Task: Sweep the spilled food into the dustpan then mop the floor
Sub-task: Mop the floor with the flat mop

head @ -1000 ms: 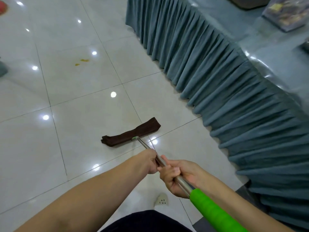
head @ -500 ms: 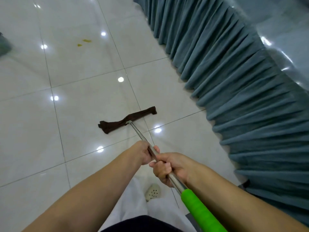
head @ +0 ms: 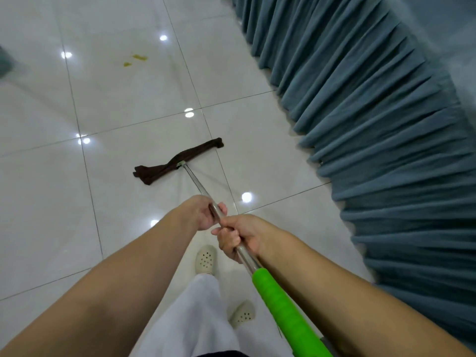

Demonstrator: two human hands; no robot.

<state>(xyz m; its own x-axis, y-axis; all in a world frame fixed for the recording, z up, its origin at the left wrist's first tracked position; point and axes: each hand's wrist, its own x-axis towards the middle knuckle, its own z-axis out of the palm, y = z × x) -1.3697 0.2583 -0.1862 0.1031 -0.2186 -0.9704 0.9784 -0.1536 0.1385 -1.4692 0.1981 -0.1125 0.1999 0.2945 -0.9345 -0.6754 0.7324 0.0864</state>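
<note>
A glossy white tiled floor (head: 128,191) fills the left and middle of the view, dotted with ceiling-light reflections. Along the right runs a pleated teal skirt (head: 373,119) hanging from a counter whose top is blurred and cut off at the upper right corner. The person's 2 bare forearms reach in from the bottom edge, above white trousers (head: 190,318) and 2 cream perforated clogs (head: 205,259).

Both hands are closed around the mop handle (head: 195,181) — the left hand (head: 203,211) lower on the steel shaft, the right hand (head: 238,235) just behind it, touching it, above the green foam sleeve (head: 280,302). The sleeve's end runs out of frame at the bottom.

The dark brown mop cloth (head: 177,161) lies twisted on the floor ahead of the hands. Compared with half a second earlier it sits further from the skirt, and more of the trousers show.

2 small yellow food smears (head: 136,60) remain on a tile well beyond the cloth. A grey-green shape at the left edge is too cropped to identify.
</note>
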